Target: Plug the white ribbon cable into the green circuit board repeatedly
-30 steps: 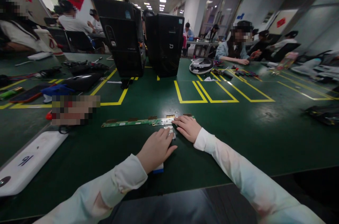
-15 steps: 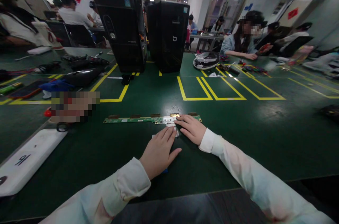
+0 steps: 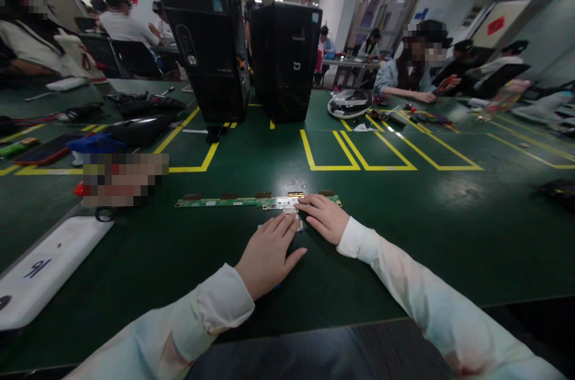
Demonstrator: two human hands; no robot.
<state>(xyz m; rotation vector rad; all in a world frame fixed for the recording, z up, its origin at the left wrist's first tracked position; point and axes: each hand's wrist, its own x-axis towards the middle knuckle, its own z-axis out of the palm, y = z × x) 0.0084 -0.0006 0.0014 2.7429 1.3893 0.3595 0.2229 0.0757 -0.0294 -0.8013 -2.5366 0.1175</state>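
Right hand [image 3: 327,219]: fingers lightly bent and loosely side by side, tips down on the green circuit board [image 3: 224,202] right of its middle, thumb a bit apart. We aren't gripping with it; can't tell how hard it's pressing. Left hand [image 3: 268,254]: palm down just on the near side of the board, fingers stretched out and close together, thumb spread wide. Its fingertips are on a white flat piece [image 3: 300,223] at the board's near edge; no closed grip that we can see. The palm hides most of that area, so we can't tell how the piece joins the board.

Board itself lies flat on the green bench [image 3: 404,206], long side across us, brown tabs along its far edge. One gold tab [image 3: 296,195] glints by our right fingertips.

Left of the board, nearer us: white case [image 3: 49,272] with a dark handwritten mark. Also left of the board, farther off: blue item [image 3: 96,143] and a glossy black piece [image 3: 139,130]. Beyond the board: two black computer towers [image 3: 202,56], upright. Beyond it to the right: yellow tape outlines [image 3: 335,168], a coiled cable [image 3: 350,104] and a co-worker [image 3: 398,83] in light-blue sleeves. Well right of the board: dark bundle [image 3: 557,194], too blurred to identify.
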